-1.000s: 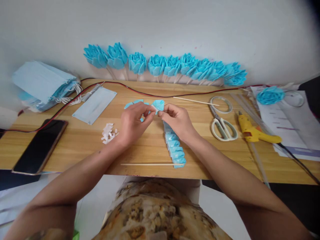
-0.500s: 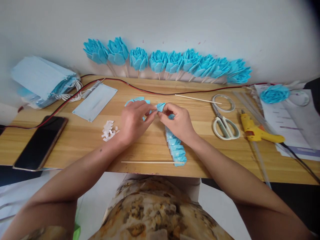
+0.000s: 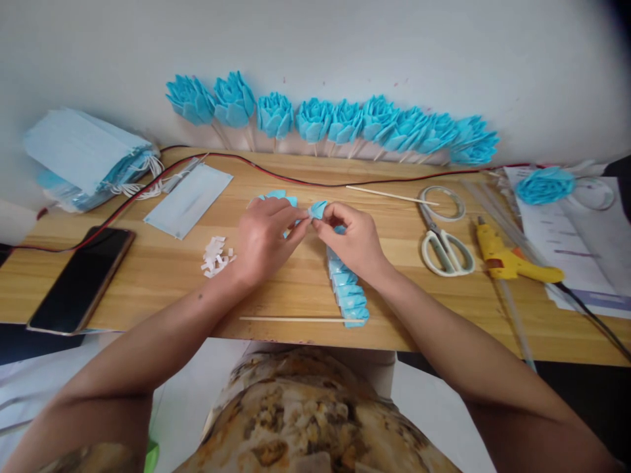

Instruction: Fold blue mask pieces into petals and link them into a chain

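Note:
A small folded blue petal (image 3: 318, 209) is pinched between the fingertips of both hands above the middle of the table. My left hand (image 3: 270, 233) grips its left end, where a whitish bit shows. My right hand (image 3: 352, 238) closes on its lower right side. Under and below my right hand runs a row of overlapping folded blue petals (image 3: 348, 293). Other blue pieces (image 3: 277, 195) lie behind my left hand, partly hidden. Small white cut strips (image 3: 215, 256) are heaped to the left of my left wrist. A thin wooden stick (image 3: 290, 319) lies near the front edge.
Blue flowers on sticks (image 3: 315, 120) lean along the wall. At left are stacked masks (image 3: 86, 154), a single mask (image 3: 190, 200) and a phone (image 3: 81, 279). Scissors (image 3: 446, 249), a tape roll (image 3: 458, 203), a yellow glue gun (image 3: 507, 256) and a loose blue flower (image 3: 545, 186) lie at right.
Both hands stay almost where they were, still pinching the petal. Its blue tip is turned slightly. The whole view has shifted a little.

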### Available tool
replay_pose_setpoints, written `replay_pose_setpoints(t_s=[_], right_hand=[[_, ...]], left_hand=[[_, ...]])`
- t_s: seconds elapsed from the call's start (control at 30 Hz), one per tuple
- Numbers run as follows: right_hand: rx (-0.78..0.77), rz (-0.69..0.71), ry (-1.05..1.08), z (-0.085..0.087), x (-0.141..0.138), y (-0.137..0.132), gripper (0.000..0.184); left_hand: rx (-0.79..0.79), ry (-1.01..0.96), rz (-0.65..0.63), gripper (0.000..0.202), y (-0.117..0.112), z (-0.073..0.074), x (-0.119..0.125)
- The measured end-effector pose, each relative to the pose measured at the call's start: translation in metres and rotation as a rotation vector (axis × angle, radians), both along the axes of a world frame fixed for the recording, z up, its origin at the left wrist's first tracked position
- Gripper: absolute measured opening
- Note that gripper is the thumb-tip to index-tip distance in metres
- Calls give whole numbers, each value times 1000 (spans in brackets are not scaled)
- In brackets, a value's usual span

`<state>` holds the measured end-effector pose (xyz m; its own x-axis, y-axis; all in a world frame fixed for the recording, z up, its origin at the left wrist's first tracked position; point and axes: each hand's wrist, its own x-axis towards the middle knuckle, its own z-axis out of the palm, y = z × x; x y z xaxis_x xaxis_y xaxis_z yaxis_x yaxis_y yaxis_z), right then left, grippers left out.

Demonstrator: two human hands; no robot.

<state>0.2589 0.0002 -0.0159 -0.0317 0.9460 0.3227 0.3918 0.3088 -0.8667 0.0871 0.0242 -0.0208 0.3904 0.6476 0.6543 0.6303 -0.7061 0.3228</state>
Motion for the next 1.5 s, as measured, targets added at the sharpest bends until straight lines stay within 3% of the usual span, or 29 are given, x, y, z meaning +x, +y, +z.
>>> replay_pose_setpoints(t_s=[1.07, 1.17, 1.33, 1.5], right_hand=[[5, 26, -12, 1, 0, -1, 18], [-12, 21, -20, 1, -1, -1, 18], [-72, 51, 72, 3, 1, 0, 23], [-180, 86, 171, 5, 4, 1, 27]], left_hand=[[-158, -89, -60, 21, -3, 7, 3], [-261, -180, -81, 20, -4, 10, 3], [-615, -388, -114, 25, -1, 14, 1], [-724, -622, -104, 32, 6, 14, -4]])
